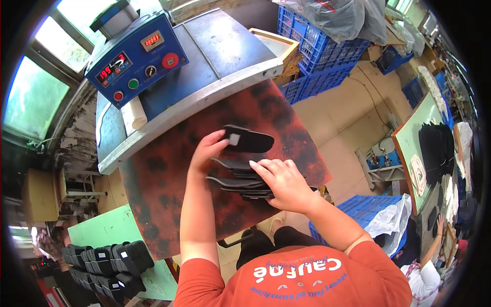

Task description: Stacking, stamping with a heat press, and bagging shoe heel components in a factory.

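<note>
My left hand [207,152] pinches the end of one black insole [255,141], with a small white patch beside my fingertips. This insole is tilted above the red-and-black stained tabletop [169,204]. Just nearer to me lies a loose stack of black insoles [238,182], its layers fanned apart at their left ends. My right hand [281,181] is closed around the right end of that stack, fingers over the top. The thumb side and underside of this grip are partly hidden.
Beyond the tabletop stands a blue control box [138,59] with lit displays and buttons on a metal-edged machine bed [204,87]. Bundled black insoles [105,263] sit on a green table at lower left. Blue crates [327,56] stand far right; a co-worker's arm [434,240] shows at right.
</note>
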`<state>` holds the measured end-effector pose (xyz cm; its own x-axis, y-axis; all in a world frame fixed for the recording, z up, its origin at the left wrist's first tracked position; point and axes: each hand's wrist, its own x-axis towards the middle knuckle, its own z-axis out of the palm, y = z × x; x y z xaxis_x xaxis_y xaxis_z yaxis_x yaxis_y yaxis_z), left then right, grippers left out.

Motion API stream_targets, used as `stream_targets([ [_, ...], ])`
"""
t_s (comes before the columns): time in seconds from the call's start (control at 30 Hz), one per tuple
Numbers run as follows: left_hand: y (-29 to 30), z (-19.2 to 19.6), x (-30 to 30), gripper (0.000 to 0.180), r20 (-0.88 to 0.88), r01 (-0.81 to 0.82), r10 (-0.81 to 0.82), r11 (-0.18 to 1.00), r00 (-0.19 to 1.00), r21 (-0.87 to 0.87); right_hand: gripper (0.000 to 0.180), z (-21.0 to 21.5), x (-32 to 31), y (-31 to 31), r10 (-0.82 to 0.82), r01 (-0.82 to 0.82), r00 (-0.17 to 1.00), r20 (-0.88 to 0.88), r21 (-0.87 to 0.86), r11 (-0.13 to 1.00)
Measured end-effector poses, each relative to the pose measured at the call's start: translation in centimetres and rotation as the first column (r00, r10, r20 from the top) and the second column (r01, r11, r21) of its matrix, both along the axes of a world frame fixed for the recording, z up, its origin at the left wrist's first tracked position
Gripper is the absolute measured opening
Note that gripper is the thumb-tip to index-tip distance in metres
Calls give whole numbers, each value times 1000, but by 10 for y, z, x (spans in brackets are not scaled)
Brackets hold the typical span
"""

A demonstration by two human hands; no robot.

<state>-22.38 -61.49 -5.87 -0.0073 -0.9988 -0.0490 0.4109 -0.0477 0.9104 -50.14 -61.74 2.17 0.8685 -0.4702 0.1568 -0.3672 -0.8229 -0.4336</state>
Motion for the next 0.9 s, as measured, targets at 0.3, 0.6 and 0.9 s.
stream_targets([
  [0.3, 86, -27, -25, 28, -268, -348, 382, 923, 885, 167, 98, 1, -22, -6, -63, 48, 989, -135, -111, 993],
  [0.6, 54, -33, -66, 49, -183, -310, 271, 923, 945, -230, 112, -62, -48, -8, -108, -13, 920, 378, 302, 953],
  [0.9, 39, -25, -73, 51, 91, -196, 223, 952, 971, -236, 111, -50, -21, -20, 18, -33, 997, 74, 205, 978],
])
